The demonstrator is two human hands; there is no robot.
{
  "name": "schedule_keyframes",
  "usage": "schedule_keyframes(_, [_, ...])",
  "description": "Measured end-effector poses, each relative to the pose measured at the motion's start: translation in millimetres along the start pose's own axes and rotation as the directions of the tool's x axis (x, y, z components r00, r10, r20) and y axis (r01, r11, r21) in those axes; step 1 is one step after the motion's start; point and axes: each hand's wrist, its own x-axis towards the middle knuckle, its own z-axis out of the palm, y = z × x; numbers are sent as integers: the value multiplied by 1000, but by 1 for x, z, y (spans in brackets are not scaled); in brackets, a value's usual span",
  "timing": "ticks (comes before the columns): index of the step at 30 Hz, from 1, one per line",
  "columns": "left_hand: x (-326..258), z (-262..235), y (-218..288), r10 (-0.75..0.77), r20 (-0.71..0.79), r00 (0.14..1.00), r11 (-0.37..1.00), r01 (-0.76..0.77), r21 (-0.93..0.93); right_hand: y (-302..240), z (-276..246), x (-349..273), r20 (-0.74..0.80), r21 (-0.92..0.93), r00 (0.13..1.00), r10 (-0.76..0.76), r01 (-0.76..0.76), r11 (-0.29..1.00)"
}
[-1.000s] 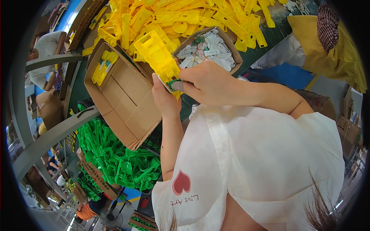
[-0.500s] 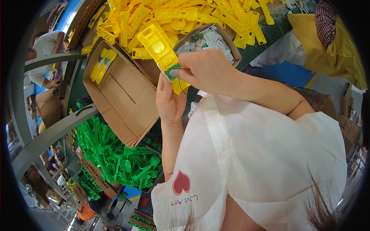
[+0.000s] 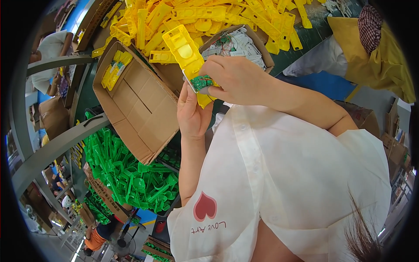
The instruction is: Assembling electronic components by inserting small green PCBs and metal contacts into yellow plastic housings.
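My left hand is closed around the lower end of a long yellow plastic housing, which tilts up toward the far left with its hollow side showing. A green circuit board with thin wires sits at the housing's lower part, beside a white edge piece. Fingers of my right hand are bent and pinch at that board, thumb on its near side and fingertips on its far side. Exactly how the board is seated under the fingers is hidden.
A cardboard box at left holds yellow housings with boards. Beyond my hands lies a heap of yellow parts, with a carton of white wired parts nearby. Green plastic parts fill a crate. A grey metal frame stands left.
My right hand has shifted its fingers, and more of the circuit board shows between them. The housing has moved slightly up and left in the picture; my left hand still holds it.
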Motion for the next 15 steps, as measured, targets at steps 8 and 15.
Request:
schedule_keyframes(8, [-3,6,5,0,-6,1000,997,0,83,3,8,-1,-72,-80,992,-100,94,992])
schedule_keyframes(15, [-3,18,12,109,-110,988,879,-44,475,3,14,-7,-164,-122,979,-124,104,987])
